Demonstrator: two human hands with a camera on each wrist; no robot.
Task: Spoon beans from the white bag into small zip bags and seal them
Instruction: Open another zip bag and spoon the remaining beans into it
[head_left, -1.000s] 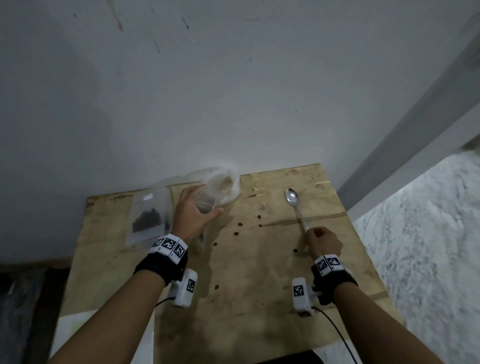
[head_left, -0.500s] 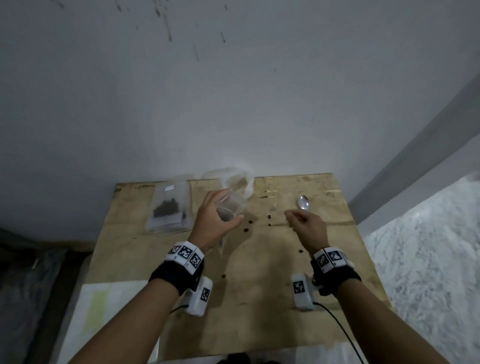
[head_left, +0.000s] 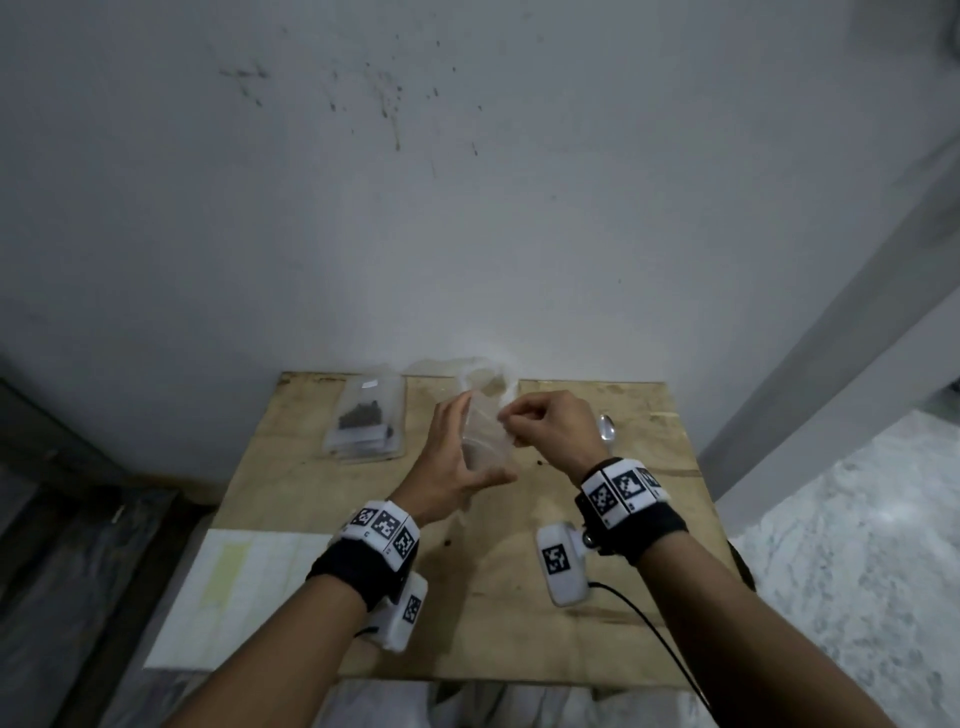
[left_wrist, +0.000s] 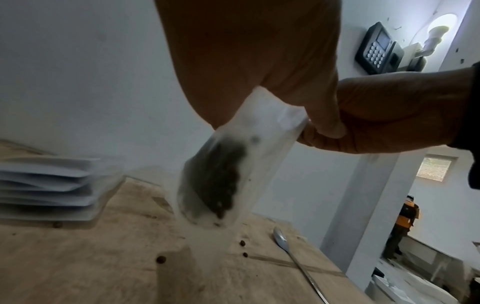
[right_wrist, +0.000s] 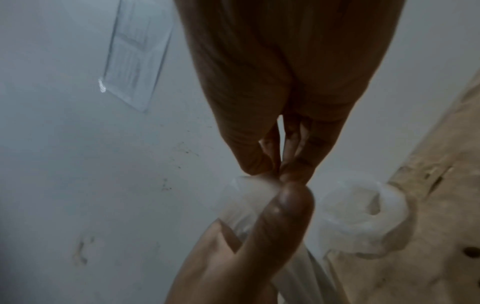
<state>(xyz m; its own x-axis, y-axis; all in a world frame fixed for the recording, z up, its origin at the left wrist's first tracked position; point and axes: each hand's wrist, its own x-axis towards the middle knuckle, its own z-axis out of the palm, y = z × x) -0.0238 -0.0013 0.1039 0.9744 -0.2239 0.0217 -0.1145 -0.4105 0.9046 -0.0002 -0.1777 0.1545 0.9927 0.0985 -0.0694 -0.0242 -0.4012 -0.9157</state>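
Observation:
My left hand holds a small clear zip bag upright above the wooden table, thumb on one side and fingers on the other. Dark beans fill its lower part. My right hand pinches the bag's top edge between thumb and fingertips. The white bag stands open against the wall just behind them, also in the right wrist view. The metal spoon lies on the table to the right, in neither hand; the left wrist view shows the spoon too.
A stack of filled zip bags lies at the table's back left. Loose beans are scattered on the wood. A white sheet sits left of the table. The wall runs close behind; a cable trails from my right wrist.
My right hand let go of the spoon, which now lies on the table, and moved left to pinch the zip bag's top. My left hand drew the bag away from the white bag.

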